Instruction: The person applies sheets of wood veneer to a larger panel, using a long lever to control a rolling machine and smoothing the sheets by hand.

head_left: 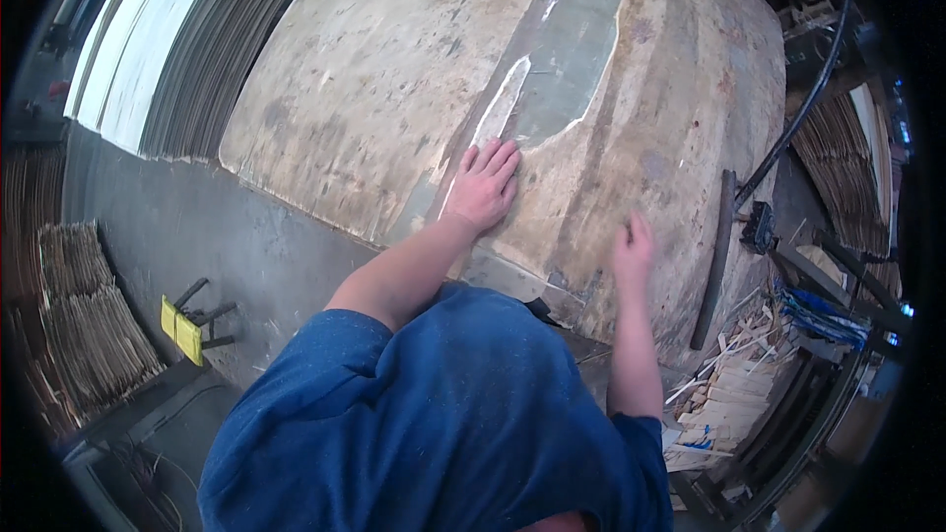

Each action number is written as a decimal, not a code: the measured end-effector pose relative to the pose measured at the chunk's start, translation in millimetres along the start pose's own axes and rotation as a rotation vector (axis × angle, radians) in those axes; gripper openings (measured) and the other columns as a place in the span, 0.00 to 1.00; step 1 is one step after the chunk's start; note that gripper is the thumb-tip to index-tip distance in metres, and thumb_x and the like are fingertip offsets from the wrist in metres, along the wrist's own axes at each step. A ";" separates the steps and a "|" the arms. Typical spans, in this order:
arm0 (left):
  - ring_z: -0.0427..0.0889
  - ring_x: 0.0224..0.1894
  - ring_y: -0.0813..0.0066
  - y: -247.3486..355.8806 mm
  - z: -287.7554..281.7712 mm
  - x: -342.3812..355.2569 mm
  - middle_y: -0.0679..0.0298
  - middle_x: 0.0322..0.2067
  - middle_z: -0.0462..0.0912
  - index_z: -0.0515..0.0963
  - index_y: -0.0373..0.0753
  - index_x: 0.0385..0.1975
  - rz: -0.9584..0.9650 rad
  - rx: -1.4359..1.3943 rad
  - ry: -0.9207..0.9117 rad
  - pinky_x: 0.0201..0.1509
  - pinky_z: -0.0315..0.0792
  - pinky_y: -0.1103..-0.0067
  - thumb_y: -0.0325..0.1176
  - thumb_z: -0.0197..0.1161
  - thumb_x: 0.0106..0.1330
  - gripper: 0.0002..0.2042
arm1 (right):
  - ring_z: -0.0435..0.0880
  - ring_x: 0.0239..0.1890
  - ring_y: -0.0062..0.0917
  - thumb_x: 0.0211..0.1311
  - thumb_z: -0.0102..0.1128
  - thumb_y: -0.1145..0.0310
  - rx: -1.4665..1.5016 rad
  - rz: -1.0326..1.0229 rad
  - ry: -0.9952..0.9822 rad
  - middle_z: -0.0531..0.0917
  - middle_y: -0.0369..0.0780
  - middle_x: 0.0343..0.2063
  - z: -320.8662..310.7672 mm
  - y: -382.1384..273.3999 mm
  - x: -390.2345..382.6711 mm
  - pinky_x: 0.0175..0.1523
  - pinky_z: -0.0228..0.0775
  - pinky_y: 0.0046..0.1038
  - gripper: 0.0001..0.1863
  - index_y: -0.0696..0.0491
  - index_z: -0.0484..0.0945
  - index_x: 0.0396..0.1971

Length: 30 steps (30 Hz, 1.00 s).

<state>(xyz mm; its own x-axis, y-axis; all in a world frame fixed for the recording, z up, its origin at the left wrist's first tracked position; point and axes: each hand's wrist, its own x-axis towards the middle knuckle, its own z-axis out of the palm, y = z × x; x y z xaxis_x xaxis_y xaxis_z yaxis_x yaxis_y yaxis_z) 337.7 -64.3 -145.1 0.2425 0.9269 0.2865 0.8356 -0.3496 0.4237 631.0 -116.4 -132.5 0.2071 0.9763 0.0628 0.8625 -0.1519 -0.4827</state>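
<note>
My left hand (pixel 482 184) lies with fingers stretched out on a long narrow strip (pixel 505 99) with a pale ragged edge. This strip runs up a large mottled wood sheet (pixel 345 89), where a grey-green elongated patch (pixel 576 39) shows beside it. My right hand (pixel 634 246) hangs over the right part of the sheet, slightly blurred, its fingers loosely bent and apparently holding nothing. Right of that hand a dark narrow bar (pixel 712 266) runs along the sheet's side.
Stacks of sheets stand at upper left (pixel 182 49), lower left (pixel 89 325) and right (pixel 838 163). A yellow board on a metal bracket (pixel 180 330) stands left. A black hose (pixel 798 118) arches at right, above wood scraps (pixel 729 384) and blue cords (pixel 823 315).
</note>
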 end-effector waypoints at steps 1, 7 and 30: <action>0.63 0.65 0.66 0.3 0.4 0.8 0.64 0.59 0.69 0.71 0.41 0.54 -0.008 0.003 -0.017 0.67 0.55 0.63 0.36 0.54 0.62 0.19 | 0.74 0.55 0.38 0.59 0.54 0.69 0.001 -0.052 -0.002 0.77 0.45 0.52 13.8 -20.5 12.4 0.60 0.63 0.34 0.18 0.54 0.76 0.50; 0.61 0.66 0.65 2.4 -3.5 1.7 0.63 0.61 0.67 0.71 0.40 0.55 -0.095 -0.020 -0.036 0.67 0.54 0.65 0.36 0.54 0.62 0.20 | 0.60 0.65 0.34 0.62 0.49 0.60 -0.184 -0.256 -0.182 0.66 0.38 0.62 59.4 -89.4 90.5 0.67 0.50 0.40 0.24 0.47 0.67 0.59; 0.64 0.64 0.66 0.0 -1.9 4.6 0.64 0.60 0.68 0.72 0.43 0.54 -0.097 -0.008 -0.044 0.67 0.55 0.65 0.37 0.56 0.61 0.20 | 0.54 0.69 0.35 0.68 0.42 0.56 -0.399 -0.388 -0.208 0.60 0.36 0.66 77.3 -92.9 95.0 0.70 0.44 0.42 0.25 0.47 0.63 0.63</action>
<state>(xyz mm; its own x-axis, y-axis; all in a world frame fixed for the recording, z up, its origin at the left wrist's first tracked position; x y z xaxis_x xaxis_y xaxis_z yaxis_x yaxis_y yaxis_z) 337.9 -60.3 -142.2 0.1824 0.9613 0.2064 0.8523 -0.2592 0.4543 534.9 2.4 -149.2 -0.2178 0.9757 -0.0231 0.9724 0.2149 -0.0905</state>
